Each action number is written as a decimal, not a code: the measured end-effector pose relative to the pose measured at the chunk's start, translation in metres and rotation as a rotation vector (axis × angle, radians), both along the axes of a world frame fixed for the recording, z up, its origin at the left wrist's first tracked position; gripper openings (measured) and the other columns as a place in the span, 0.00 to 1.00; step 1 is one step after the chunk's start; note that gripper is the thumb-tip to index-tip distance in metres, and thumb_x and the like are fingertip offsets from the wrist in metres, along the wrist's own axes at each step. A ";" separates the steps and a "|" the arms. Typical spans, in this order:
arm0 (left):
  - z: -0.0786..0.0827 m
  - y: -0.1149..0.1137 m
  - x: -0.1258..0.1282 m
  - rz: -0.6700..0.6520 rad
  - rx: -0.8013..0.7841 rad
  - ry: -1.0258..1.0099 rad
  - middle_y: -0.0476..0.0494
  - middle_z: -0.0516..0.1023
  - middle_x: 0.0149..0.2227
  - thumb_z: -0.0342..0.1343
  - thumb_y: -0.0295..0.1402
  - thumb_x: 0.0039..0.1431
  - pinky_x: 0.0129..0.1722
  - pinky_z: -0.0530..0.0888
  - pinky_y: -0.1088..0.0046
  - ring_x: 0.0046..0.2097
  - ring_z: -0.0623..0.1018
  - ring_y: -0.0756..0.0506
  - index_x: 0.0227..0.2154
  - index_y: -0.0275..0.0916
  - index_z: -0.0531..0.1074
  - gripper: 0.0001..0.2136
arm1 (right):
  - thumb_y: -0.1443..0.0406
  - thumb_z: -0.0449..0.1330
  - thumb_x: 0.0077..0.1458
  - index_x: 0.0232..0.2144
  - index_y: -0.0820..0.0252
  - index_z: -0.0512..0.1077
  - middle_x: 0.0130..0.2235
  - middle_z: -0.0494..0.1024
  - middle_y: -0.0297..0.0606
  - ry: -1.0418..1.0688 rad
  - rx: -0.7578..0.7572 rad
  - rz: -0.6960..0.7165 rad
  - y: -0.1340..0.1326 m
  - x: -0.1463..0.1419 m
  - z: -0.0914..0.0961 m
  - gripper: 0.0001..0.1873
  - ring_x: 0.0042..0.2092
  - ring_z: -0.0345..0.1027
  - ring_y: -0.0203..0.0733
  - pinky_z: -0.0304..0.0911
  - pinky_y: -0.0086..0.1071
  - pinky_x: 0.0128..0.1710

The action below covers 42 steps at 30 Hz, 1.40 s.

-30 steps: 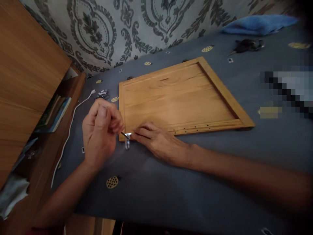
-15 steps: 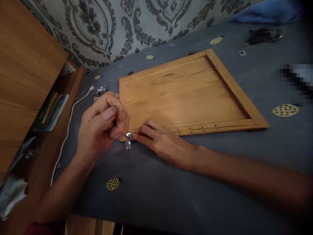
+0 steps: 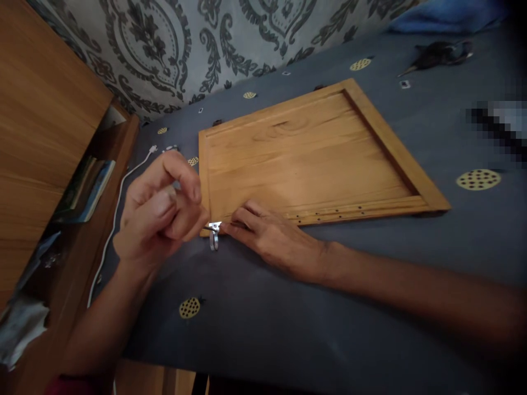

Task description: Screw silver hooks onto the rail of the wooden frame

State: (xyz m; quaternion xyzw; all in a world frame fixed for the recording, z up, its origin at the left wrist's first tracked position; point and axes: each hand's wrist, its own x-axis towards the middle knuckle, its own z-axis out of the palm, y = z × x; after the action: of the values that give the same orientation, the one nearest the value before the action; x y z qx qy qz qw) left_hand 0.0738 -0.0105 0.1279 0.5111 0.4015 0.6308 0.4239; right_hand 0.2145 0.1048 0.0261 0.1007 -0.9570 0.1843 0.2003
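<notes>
My left hand (image 3: pixel 160 206) is closed around a tool, mostly hidden, whose thin dark shaft (image 3: pixel 210 228) reaches a small shiny metal bracket (image 3: pixel 214 226); it looks like a screwdriver. The bracket sits at the near left corner of a framed wooden panel (image 3: pixel 296 159), its curved leg hanging past the edge. My right hand (image 3: pixel 274 236) lies on the panel's near edge with fingers bent together, the fingertips pressed at the bracket's right side. Several small dark holes run along that edge, right of my hand.
The panel lies on a dark cloth (image 3: pixel 255 323) with a pineapple print. A white cable (image 3: pixel 123 192) runs along the left, beside a wooden shelf with books (image 3: pixel 88 189). At the back right lie a black object (image 3: pixel 438 56) and a blue cloth (image 3: pixel 448 16).
My left hand has shifted slightly left and its fingers have turned, so the thin shaft and more of the bracket now show. The right hand stays at the bracket.
</notes>
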 end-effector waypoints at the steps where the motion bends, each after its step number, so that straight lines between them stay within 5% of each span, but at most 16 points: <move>1: 0.000 0.000 -0.003 -0.049 0.011 -0.001 0.61 0.46 0.16 0.58 0.34 0.66 0.13 0.51 0.82 0.13 0.43 0.58 0.34 0.36 0.74 0.07 | 0.68 0.43 0.71 0.54 0.70 0.72 0.42 0.72 0.49 -0.002 -0.004 0.000 0.000 0.000 0.000 0.21 0.43 0.59 0.47 0.65 0.41 0.43; 3: -0.001 0.000 -0.004 -0.023 0.022 0.019 0.61 0.47 0.16 0.55 0.31 0.68 0.14 0.52 0.82 0.13 0.45 0.57 0.34 0.35 0.74 0.07 | 0.68 0.43 0.71 0.54 0.70 0.72 0.42 0.72 0.49 0.005 -0.003 0.002 0.000 0.000 -0.001 0.21 0.43 0.59 0.47 0.65 0.41 0.42; 8: 0.000 0.006 0.013 0.509 -0.003 0.074 0.51 0.69 0.21 0.59 0.41 0.65 0.21 0.67 0.77 0.22 0.67 0.51 0.34 0.37 0.73 0.11 | 0.69 0.43 0.71 0.56 0.72 0.71 0.44 0.72 0.51 0.005 0.014 0.015 0.001 0.000 0.001 0.22 0.44 0.60 0.48 0.67 0.42 0.43; 11: 0.001 0.007 0.019 0.584 -0.014 0.000 0.54 0.61 0.20 0.57 0.35 0.67 0.19 0.62 0.80 0.20 0.60 0.53 0.33 0.37 0.72 0.08 | 0.69 0.45 0.70 0.56 0.73 0.71 0.44 0.72 0.51 -0.001 0.014 0.022 0.001 -0.001 0.001 0.21 0.45 0.60 0.49 0.67 0.42 0.44; 13: 0.000 0.007 0.014 0.483 0.007 -0.014 0.57 0.54 0.17 0.55 0.33 0.68 0.17 0.57 0.82 0.18 0.53 0.55 0.32 0.36 0.72 0.09 | 0.70 0.45 0.70 0.55 0.73 0.71 0.44 0.72 0.51 0.000 0.012 0.012 0.001 -0.001 0.001 0.20 0.45 0.60 0.49 0.67 0.42 0.44; 18: -0.001 0.002 -0.016 -0.151 0.022 0.050 0.62 0.47 0.15 0.51 0.43 0.71 0.11 0.53 0.83 0.12 0.44 0.58 0.37 0.33 0.72 0.15 | 0.69 0.45 0.70 0.54 0.71 0.72 0.43 0.72 0.50 0.000 0.005 0.005 -0.001 -0.001 0.001 0.20 0.43 0.60 0.47 0.66 0.41 0.42; 20: -0.002 0.002 -0.020 -0.196 0.013 0.055 0.62 0.48 0.16 0.52 0.39 0.70 0.11 0.55 0.84 0.12 0.44 0.59 0.37 0.34 0.72 0.12 | 0.69 0.45 0.70 0.54 0.72 0.73 0.43 0.72 0.51 0.002 0.002 0.003 -0.001 -0.001 0.001 0.20 0.43 0.60 0.48 0.66 0.41 0.42; 22: -0.002 0.003 -0.015 -0.010 0.017 0.045 0.61 0.51 0.15 0.55 0.37 0.68 0.13 0.57 0.83 0.13 0.48 0.58 0.34 0.35 0.72 0.10 | 0.69 0.45 0.70 0.54 0.72 0.72 0.43 0.72 0.51 0.007 0.005 -0.002 0.000 0.000 0.001 0.20 0.43 0.59 0.48 0.65 0.41 0.42; 25: -0.003 0.007 0.000 0.451 0.027 0.034 0.55 0.63 0.18 0.61 0.40 0.64 0.18 0.65 0.80 0.19 0.62 0.54 0.32 0.36 0.73 0.12 | 0.70 0.46 0.69 0.56 0.71 0.71 0.44 0.72 0.50 0.006 0.020 0.007 0.000 0.000 0.001 0.20 0.43 0.59 0.48 0.65 0.42 0.42; 27: -0.003 0.008 0.006 0.607 0.023 0.004 0.54 0.64 0.20 0.63 0.40 0.62 0.19 0.65 0.80 0.21 0.64 0.53 0.32 0.37 0.73 0.12 | 0.70 0.46 0.69 0.56 0.71 0.71 0.44 0.72 0.51 -0.001 0.025 0.012 0.001 0.000 0.002 0.20 0.42 0.59 0.48 0.65 0.42 0.41; 29: -0.003 0.007 0.005 0.525 0.016 -0.020 0.57 0.58 0.18 0.62 0.39 0.64 0.17 0.60 0.82 0.18 0.58 0.55 0.32 0.37 0.73 0.10 | 0.70 0.46 0.69 0.56 0.72 0.71 0.44 0.72 0.51 -0.009 0.021 0.012 0.001 0.000 0.002 0.20 0.43 0.59 0.48 0.65 0.42 0.42; 33: -0.001 -0.001 -0.010 -0.027 -0.002 0.052 0.62 0.47 0.14 0.54 0.45 0.69 0.12 0.53 0.82 0.12 0.46 0.57 0.36 0.36 0.74 0.15 | 0.69 0.44 0.70 0.55 0.71 0.72 0.45 0.73 0.51 -0.027 -0.011 0.009 0.000 0.000 0.002 0.21 0.44 0.59 0.48 0.65 0.43 0.44; 35: -0.001 -0.002 -0.015 -0.140 -0.017 0.080 0.62 0.47 0.14 0.54 0.42 0.69 0.11 0.53 0.82 0.12 0.44 0.57 0.36 0.36 0.74 0.13 | 0.69 0.44 0.71 0.55 0.71 0.72 0.45 0.72 0.51 -0.039 -0.023 0.019 0.000 0.000 0.002 0.21 0.44 0.59 0.48 0.65 0.43 0.45; 37: -0.001 0.000 -0.014 -0.006 -0.022 0.084 0.61 0.49 0.14 0.57 0.40 0.67 0.11 0.54 0.81 0.12 0.46 0.57 0.35 0.38 0.74 0.11 | 0.69 0.44 0.71 0.56 0.71 0.71 0.45 0.72 0.51 -0.037 -0.019 0.022 0.000 0.000 0.002 0.21 0.44 0.59 0.48 0.65 0.43 0.45; 42: -0.001 0.006 0.000 0.579 -0.022 0.053 0.53 0.64 0.20 0.65 0.43 0.60 0.19 0.66 0.78 0.21 0.65 0.51 0.33 0.40 0.75 0.12 | 0.69 0.46 0.70 0.58 0.71 0.70 0.46 0.72 0.51 -0.020 0.020 0.005 0.000 0.001 0.003 0.21 0.45 0.59 0.49 0.64 0.42 0.43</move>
State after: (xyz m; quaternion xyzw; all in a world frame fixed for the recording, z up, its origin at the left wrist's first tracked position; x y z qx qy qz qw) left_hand 0.0741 -0.0041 0.1271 0.3869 0.5483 0.7076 0.2213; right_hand 0.2155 0.1050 0.0292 0.1034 -0.9605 0.1761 0.1890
